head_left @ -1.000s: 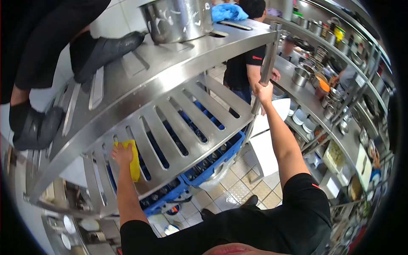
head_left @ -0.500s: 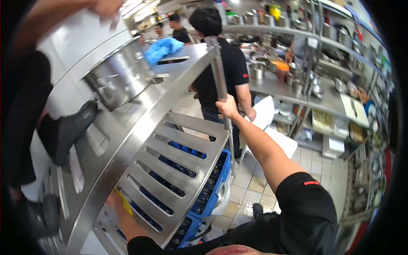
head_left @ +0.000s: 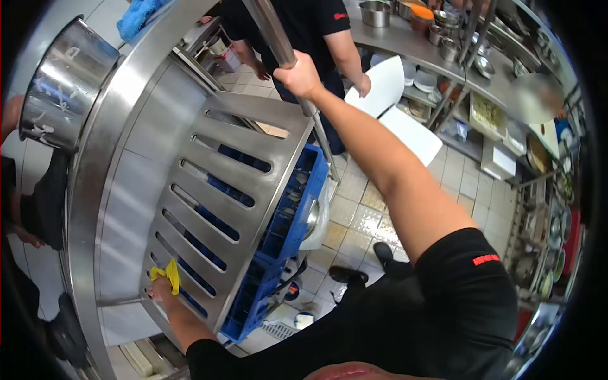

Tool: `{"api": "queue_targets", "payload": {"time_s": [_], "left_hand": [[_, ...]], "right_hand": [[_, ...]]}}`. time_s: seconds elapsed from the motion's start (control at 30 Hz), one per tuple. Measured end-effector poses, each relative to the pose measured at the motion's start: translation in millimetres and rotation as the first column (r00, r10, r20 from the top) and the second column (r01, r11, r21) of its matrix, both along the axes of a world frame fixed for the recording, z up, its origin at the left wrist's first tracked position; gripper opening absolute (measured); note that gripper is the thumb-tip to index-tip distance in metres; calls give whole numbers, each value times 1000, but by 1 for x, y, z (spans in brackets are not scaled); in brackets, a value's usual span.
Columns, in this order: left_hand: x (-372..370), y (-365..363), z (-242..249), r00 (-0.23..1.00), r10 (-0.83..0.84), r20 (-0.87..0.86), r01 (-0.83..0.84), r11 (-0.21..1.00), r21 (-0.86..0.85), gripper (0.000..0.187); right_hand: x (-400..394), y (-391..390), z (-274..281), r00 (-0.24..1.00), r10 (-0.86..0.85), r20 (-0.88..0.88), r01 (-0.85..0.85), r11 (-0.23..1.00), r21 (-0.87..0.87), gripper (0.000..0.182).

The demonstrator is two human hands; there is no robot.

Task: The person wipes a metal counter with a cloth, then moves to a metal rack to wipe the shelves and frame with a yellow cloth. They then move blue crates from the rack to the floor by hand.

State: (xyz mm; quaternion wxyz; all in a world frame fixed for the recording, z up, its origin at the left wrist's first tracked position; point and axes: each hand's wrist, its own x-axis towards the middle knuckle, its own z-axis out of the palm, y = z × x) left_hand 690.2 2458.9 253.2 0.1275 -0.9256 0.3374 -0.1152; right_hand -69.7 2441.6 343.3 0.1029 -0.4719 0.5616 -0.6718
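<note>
My right hand is wrapped around the upright metal post of a steel rack. Low on the left, my left hand has its fingers closed on a yellow cloth. That cloth lies against the slotted steel shelf, near its left end. Long slots run across the shelf, and blue crates stand underneath.
A large metal pot and a blue cloth sit on the upper shelf. A person's dark boot is at the far left. Beyond the post stands a co-worker beside white panels. Cookware lines the counter.
My view has tilted down and come closer to the slotted shelf. My left hand and the yellow cloth now show more fully on the shelf. My right hand keeps its hold on the post.
</note>
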Motion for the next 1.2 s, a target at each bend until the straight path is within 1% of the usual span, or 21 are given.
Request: {"api": "queue_targets", "payload": {"time_s": [0.23,0.47,0.5,0.53,0.57,0.6,0.63,0.67,0.7,0.73,0.77,0.8,0.83,0.87,0.9,0.93,0.97,1.0,1.07,1.17,1.2], "left_hand": [[-42,145,-3,997,-22,-74,21,1000,-7,68],[-81,257,8,993,-116,-13,116,993,24,57],[-51,262,-17,983,-181,38,182,983,-29,52],[-50,263,-13,987,-130,-98,135,990,49,45],[-55,273,-9,921,-372,114,275,829,486,39],[-95,279,22,992,-65,-105,78,988,133,36],[-32,277,-30,985,-174,11,171,975,141,34],[-76,278,5,991,-72,-111,80,994,70,33],[-88,277,15,990,-85,-116,100,986,134,34],[-104,279,24,987,-114,-116,119,992,40,35],[-120,284,42,977,-139,-162,162,977,136,42],[-114,283,30,975,-141,-174,152,987,52,46],[-108,282,16,972,-150,-183,146,989,-36,51],[-110,279,12,969,-142,-200,131,989,-69,54],[-110,275,11,967,-140,-214,121,988,-100,57],[-99,268,-4,970,-158,-182,128,977,-168,55],[-95,262,-5,973,-161,-168,130,975,-183,55],[-93,253,-3,974,-164,-155,133,972,-192,54],[-84,236,-4,974,-188,-128,161,966,-201,53],[-60,205,-6,956,-281,-80,256,938,-236,52],[-51,197,-9,942,-330,-63,306,919,-248,52]], "right_hand": [[-5,2,0,998,60,19,-58,997,-57,23],[-7,10,6,997,75,22,-74,995,-74,27],[-7,9,4,997,71,8,-70,994,-89,27],[-14,-11,-13,995,3,-97,-2,1000,5,30],[-13,-6,-9,973,-98,-209,72,989,-127,29],[-16,-15,-20,964,-84,-251,43,986,-163,27],[-19,-17,-20,976,5,-216,-9,1000,-17,32],[-22,-19,-20,981,83,-177,-60,989,132,37],[-24,-24,-26,983,139,-121,-132,989,63,32],[-15,-1,-7,982,100,-159,-94,995,45,27],[-10,-1,-5,988,143,-53,-140,989,57,24],[-12,-22,-24,992,125,34,-123,992,-38,27],[6,-15,-23,954,-289,-82,272,947,-170,43],[0,-5,-16,993,-73,-93,88,982,167,60],[39,18,-22,839,-513,-180,516,856,-33,63],[69,48,-16,908,-405,-109,382,905,-185,58],[105,66,-27,884,-396,-249,282,876,-392,54],[148,85,-44,954,-96,-284,-1,946,-324,49],[234,131,-50,785,330,-525,-450,885,-117,31],[332,135,-93,651,579,-490,-592,792,149,18],[354,138,-97,695,585,-419,-544,808,227,19]]}}
